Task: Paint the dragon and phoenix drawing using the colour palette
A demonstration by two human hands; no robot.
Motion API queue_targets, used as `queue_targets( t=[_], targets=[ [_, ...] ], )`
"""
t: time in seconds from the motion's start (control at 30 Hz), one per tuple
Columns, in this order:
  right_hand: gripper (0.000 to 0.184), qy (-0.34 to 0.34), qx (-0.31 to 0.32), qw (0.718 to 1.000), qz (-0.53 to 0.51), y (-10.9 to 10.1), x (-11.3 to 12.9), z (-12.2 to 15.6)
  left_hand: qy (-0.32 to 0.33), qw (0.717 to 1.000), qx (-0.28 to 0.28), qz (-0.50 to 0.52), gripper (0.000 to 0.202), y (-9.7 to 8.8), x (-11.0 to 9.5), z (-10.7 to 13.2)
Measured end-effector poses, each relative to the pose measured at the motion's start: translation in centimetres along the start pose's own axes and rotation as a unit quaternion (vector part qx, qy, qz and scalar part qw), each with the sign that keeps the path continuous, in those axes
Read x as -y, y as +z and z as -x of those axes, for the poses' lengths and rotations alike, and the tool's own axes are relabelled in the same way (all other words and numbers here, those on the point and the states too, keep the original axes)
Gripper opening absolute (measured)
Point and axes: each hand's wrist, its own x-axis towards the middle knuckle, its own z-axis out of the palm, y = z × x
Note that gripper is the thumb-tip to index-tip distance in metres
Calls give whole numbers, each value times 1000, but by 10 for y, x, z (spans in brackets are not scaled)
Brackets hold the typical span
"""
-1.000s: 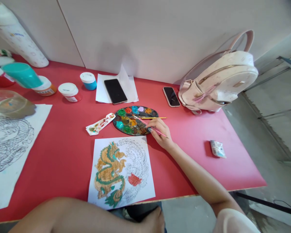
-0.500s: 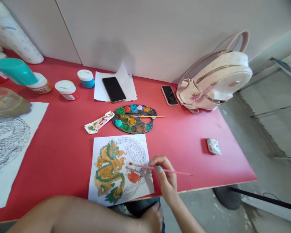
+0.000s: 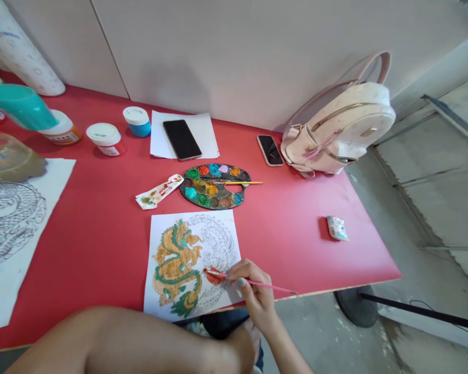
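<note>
Pink paintbrush (image 3: pixel 269 285), white paper (image 3: pixel 195 259), gold-and-green dragon (image 3: pixel 177 270), black linework (image 3: pixel 220 234), red patch (image 3: pixel 214 279), dark palette (image 3: pixel 224 193), multicoloured paints (image 3: pixel 191 192), red surface (image 3: pixel 296 223)

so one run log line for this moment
right hand: holds slim pink paintbrush | bristles: at red patch on white-paper dragon drawing | left hand: grip unclear

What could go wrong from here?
The tip of the pink brush is close to the painted dragon, so a slip could stain it. The right hand is beside the red patch and might smear it if wet. The cup of murky liquid, near the other drawing, could spill if knocked.
</note>
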Motion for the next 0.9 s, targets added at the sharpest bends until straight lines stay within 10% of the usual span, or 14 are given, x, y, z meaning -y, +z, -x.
queue_targets(
  t=[0.5,0.67,0.9],
  targets=[
    [34,-22,2,999,24,0,-1,-1,-31,976,132,169,47,-26,13,-5],
    [35,-23,16,999,18,0,1,-2,-47,989,53,131,45,-22,6,-3],
    [35,-18,18,999,26,0,0,-1,45,995,81,-25,37,-32,12,-5]
  ],
)
